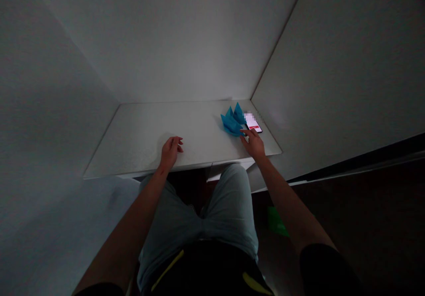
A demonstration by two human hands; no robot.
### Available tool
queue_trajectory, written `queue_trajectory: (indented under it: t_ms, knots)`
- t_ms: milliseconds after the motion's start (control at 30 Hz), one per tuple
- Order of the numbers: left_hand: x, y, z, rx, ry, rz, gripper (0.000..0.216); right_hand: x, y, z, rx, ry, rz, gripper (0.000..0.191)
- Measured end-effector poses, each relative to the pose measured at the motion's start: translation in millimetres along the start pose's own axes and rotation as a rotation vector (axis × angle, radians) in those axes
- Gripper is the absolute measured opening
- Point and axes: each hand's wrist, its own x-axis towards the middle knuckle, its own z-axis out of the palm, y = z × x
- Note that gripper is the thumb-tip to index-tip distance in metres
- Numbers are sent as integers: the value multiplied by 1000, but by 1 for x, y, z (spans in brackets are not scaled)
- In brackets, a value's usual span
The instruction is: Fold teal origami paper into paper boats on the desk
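Observation:
Two folded blue paper boats stand close together at the right part of the white tabletop. The front paper boat [230, 124] has its near right corner at the fingertips of my right hand [255, 144], where thumb and forefinger close about the edge. Partly hidden behind it is the rear paper boat [238, 113]. My left hand [170, 150] rests near the front edge of the table, left of the boats. Its fingers are loosely bent and a little apart, with nothing in them.
A phone [253, 123] with a lit screen lies right of the boats, beyond my right hand. White walls enclose the white tabletop [146, 127] at the back and sides. Below on the right, a green object [277, 221] sits in the dark near the floor.

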Motion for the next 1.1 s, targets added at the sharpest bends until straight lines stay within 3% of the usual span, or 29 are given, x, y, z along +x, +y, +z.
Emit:
queue_trajectory:
  t_ms: [167, 267, 367, 500, 667, 867, 1000, 1100]
  knots:
    - [-2, 1, 0, 11, -5, 9, 54, -14, -2, -8, 44, 63, 14, 34]
    - [-3, 3, 1, 41, -3, 13, 51, -3, -5, -15, 52, 61, 0, 31]
    - [-3, 4, 1, 85, -4, 14, 47, 23, -17, -13, 23, -46, -46, 27]
    - [-4, 7, 1, 115, -18, 22, 41, 63, -41, 7, -128, -266, -78, 23]
    - [-6, 12, 1, 116, -8, 19, 37, 90, -45, 32, -215, -272, -8, 24]
    - [-6, 11, 3, 106, -28, 8, 36, 90, -40, 25, -222, -275, -12, 17]
    - [-7, 8, 4, 95, -61, 14, 38, 65, -86, 24, -159, -280, -190, 26]
    - [-10, 7, 5, 63, -126, 61, 48, 35, -136, 43, -128, -304, -350, 29]
